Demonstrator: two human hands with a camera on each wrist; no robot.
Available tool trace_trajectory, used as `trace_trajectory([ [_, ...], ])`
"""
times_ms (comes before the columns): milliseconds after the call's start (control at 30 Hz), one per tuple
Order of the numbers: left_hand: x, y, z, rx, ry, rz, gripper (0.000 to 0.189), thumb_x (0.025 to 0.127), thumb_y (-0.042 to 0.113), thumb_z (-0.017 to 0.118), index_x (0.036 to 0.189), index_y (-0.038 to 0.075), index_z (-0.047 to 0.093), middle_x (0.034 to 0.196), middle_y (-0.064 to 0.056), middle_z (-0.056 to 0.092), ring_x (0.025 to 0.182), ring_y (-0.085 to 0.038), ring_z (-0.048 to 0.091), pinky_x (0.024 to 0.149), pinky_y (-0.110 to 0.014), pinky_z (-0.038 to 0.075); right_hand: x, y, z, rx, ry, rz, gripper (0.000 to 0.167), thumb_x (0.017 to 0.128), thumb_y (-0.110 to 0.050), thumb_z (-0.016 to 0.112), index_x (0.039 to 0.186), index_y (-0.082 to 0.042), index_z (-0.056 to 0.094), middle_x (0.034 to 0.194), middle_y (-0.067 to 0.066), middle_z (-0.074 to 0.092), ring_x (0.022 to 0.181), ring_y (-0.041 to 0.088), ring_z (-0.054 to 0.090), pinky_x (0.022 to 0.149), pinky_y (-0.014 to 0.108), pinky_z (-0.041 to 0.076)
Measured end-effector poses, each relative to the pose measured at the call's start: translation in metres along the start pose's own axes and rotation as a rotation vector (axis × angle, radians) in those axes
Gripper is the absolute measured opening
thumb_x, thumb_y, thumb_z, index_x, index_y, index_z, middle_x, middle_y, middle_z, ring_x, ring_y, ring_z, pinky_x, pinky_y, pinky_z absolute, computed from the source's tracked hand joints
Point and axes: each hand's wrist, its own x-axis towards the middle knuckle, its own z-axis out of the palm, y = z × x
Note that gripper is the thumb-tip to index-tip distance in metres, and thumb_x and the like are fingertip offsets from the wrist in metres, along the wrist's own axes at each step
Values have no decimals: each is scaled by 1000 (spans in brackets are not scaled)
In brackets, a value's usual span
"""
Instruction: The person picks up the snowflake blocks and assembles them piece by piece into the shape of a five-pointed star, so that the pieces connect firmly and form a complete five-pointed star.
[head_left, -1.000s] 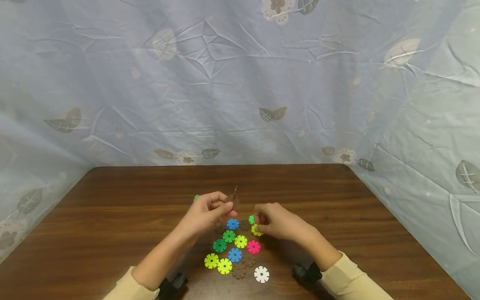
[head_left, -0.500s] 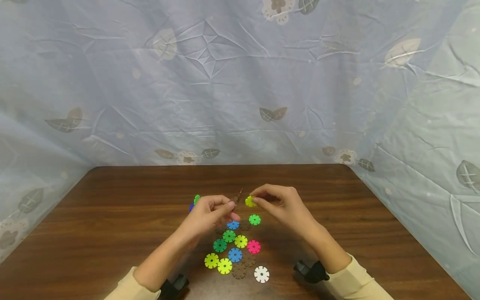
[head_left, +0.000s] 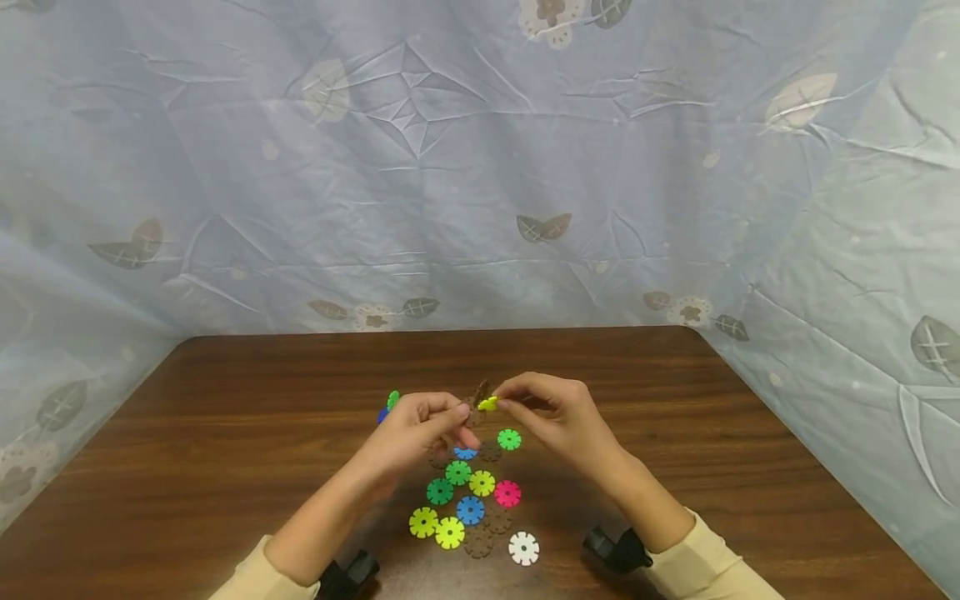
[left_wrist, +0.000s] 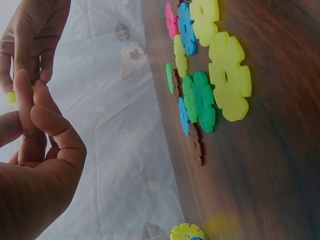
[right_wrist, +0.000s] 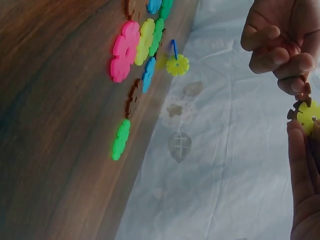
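My left hand [head_left: 416,427] holds brown notched plastic discs [head_left: 482,390], joined at an angle, between thumb and fingers above the table. Facing it, my right hand [head_left: 561,415] pinches a yellow notched disc [head_left: 488,404] by its edge, thumb against fingertips. In the right wrist view this yellow disc [right_wrist: 306,117] overlaps the toothed rim of a brown disc [right_wrist: 293,113]. The left fingers hide part of the brown piece. From the left wrist, only a sliver of the yellow disc [left_wrist: 12,97] shows beside the right hand [left_wrist: 37,40].
Loose notched discs lie below the hands, among them a white one [head_left: 523,548], a pink one [head_left: 507,493], a bright green one [head_left: 509,439] and a blue one [head_left: 470,510]. Behind the left hand stands a joined green-and-blue piece [head_left: 393,400]. A patterned curtain [head_left: 405,208] surrounds the brown table [head_left: 300,367].
My right hand has lifted the yellow disc from beside the bright green one and brought it up and left to the brown piece. That piece has turned slightly in my left hand.
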Motion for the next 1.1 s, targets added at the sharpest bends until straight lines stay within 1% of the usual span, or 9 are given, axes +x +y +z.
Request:
trace_trajectory([
  [133,-1,1,0,-18,-11,2,34,110,24,55,118,-9,63,81,6,77,75,-8,63,69,-22,49,-1,1,1,3,13,-45,18,90,12,73,101,-2,76,94,13,79,85,20,78,75,28,65],
  [267,-1,2,0,-19,-19,21,31,110,22,54,113,-7,63,77,8,75,73,-7,62,68,-21,49,-2,-2,4,18,36,-63,19,89,13,73,101,-1,76,95,13,79,86,14,77,75,28,65],
  [433,-1,4,1,-22,-15,40,24,110,22,54,102,2,65,74,9,74,73,-7,62,69,-22,50,-4,-6,10,35,75,-63,17,90,12,73,101,-1,76,95,14,79,88,6,74,75,27,65],
  [600,-2,4,2,6,-6,62,29,110,25,54,109,-2,66,77,6,76,76,-9,65,71,-25,53,-2,-6,11,54,109,-46,18,90,13,73,101,-1,76,94,14,79,87,7,74,75,26,64],
  [700,-3,5,1,103,4,97,33,111,23,51,115,-6,68,83,-7,79,75,-10,64,68,-24,53,-1,-6,9,30,97,-62,18,90,12,73,102,-1,76,95,14,79,87,11,76,76,26,65],
  [800,-5,7,0,272,49,174,34,113,22,48,116,-4,70,91,-15,80,82,-15,70,67,-24,54,0,-6,7,-5,96,-90,19,89,12,73,102,-1,76,96,13,79,85,21,78,76,26,65],
  [900,-6,10,0,444,155,254,30,112,24,50,119,3,72,97,-11,78,94,-20,73,72,-24,54,-1,-6,5,-21,104,-95,20,89,13,74,102,-2,75,96,13,79,84,27,77,75,25,64],
  [967,-7,12,1,536,227,302,26,110,25,55,123,8,71,99,-5,76,95,-20,72,74,-25,56,-2,-5,4,-17,104,-96,20,89,14,73,102,-1,75,97,13,79,84,28,77,75,25,64],
  [1100,-10,17,5,708,289,419,32,101,27,71,129,10,68,106,0,74,96,-16,68,76,-28,58,-3,-4,5,-19,100,-85,20,89,14,73,102,-1,75,97,13,79,85,27,77,77,25,64],
])
